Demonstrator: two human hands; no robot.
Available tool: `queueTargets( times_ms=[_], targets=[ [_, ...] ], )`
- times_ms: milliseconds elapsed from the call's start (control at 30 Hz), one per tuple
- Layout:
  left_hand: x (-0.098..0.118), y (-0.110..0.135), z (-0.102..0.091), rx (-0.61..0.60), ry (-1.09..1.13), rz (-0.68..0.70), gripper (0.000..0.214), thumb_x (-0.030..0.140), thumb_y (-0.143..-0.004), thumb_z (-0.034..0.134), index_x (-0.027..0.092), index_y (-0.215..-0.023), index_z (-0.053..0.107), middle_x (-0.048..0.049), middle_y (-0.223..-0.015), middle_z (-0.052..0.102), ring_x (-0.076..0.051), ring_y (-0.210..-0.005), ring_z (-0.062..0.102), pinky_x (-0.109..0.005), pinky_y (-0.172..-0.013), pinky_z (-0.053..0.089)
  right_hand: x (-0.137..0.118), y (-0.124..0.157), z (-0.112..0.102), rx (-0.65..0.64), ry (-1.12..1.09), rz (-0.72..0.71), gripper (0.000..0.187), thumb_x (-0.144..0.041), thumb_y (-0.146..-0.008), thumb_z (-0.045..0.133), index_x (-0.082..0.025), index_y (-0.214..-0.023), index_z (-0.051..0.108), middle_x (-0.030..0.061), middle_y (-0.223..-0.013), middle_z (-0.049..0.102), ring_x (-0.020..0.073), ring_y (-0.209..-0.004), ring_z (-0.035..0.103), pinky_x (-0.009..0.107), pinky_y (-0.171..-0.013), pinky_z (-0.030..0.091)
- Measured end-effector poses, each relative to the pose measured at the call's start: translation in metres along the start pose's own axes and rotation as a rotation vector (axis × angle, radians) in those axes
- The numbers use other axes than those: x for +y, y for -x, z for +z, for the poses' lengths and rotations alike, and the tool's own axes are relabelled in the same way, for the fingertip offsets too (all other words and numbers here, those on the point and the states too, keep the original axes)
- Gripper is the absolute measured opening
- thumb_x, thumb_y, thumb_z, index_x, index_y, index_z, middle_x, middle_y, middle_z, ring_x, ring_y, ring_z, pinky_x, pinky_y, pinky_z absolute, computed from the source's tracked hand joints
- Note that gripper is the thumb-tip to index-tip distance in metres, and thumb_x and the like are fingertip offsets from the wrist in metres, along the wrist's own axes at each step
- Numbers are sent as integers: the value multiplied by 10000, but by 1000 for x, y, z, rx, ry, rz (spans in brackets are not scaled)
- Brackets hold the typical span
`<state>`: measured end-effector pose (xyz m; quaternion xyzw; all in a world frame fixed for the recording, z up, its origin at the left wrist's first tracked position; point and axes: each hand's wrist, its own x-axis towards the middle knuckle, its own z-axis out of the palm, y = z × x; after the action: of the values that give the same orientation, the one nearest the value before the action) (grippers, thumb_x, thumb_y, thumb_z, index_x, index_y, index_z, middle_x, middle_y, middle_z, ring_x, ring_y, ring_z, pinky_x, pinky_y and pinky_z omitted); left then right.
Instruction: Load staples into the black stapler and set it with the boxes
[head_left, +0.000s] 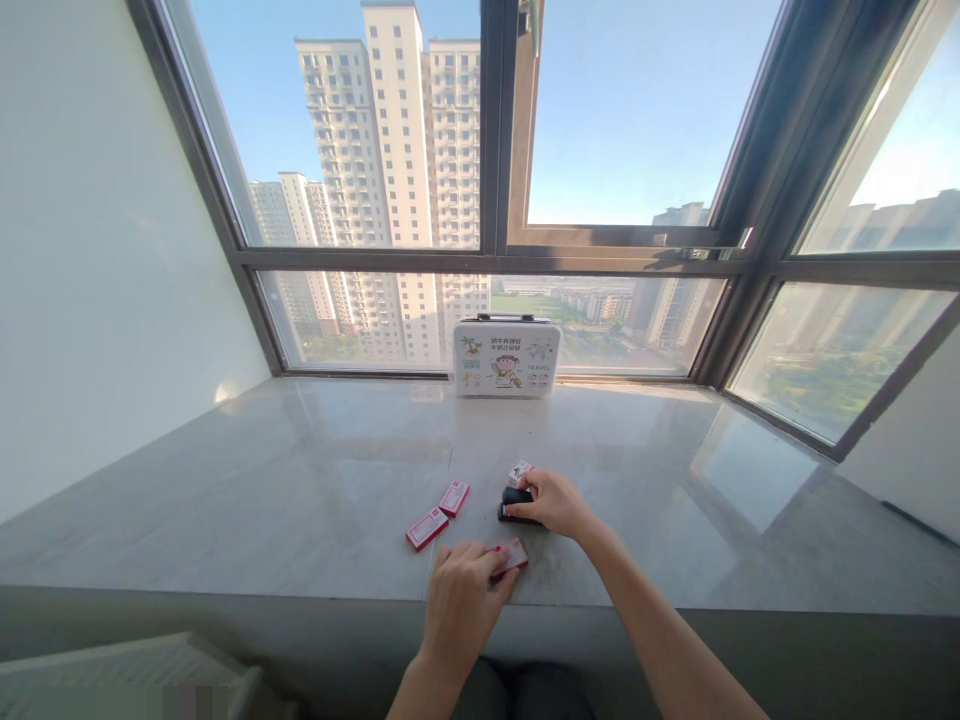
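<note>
My left hand point(463, 598) lies on the marble sill near its front edge, fingers curled over a small red and white box point(513, 556). My right hand point(553, 501) is closed around a small black object point(514, 504), apparently a stapler, resting on the sill. Just beyond it stands another small red and white box point(519, 472). Two more such boxes point(454, 497) point(427, 528) lie flat to the left of my hands.
A white case point(507, 358) with cartoon pictures and a handle stands against the window at the back of the marble sill point(262, 480). A white wall rises on the left. Something white and ribbed point(112, 675) sits below the sill at lower left.
</note>
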<state>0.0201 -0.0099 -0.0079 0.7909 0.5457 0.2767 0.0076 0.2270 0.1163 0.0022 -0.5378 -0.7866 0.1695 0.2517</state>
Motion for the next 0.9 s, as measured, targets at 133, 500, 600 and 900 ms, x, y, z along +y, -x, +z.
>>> queueTargets(
  times_ms=[133,500,600,900],
  targets=[
    [-41,2,-22,118,-92,-80,146,387,-824,716,250,-856,675,-52,-1058,643,-279,-1050,557,-428,-903,390,-1,2,1,14,12,4,427,-592,-717,820,-214,-868,689,-65,-615,542,116,-568,493,252,-528,210],
    [-112,-34,-11,-139,269,84,527,385,-895,594,229,-1384,477,-91,-1549,399,-265,-1456,336,-449,-1155,373,-6,5,1,31,28,29,398,-547,-716,827,-218,-891,689,-58,-640,562,123,-587,498,245,-539,207],
    [-105,-29,-3,-127,204,109,738,391,-950,514,252,-1581,158,-74,-1628,261,-245,-1510,218,-465,-1212,286,-9,5,-1,20,27,23,353,-499,-730,816,-212,-900,699,-55,-641,567,122,-590,498,242,-542,215],
    [-84,-41,23,-41,58,33,603,450,-989,405,227,-1543,321,-71,-1579,368,-250,-1476,301,-440,-1205,297,1,36,-21,-21,12,79,299,-467,-870,629,-189,-807,717,-51,-540,469,115,-511,427,256,-502,196]
  ],
)
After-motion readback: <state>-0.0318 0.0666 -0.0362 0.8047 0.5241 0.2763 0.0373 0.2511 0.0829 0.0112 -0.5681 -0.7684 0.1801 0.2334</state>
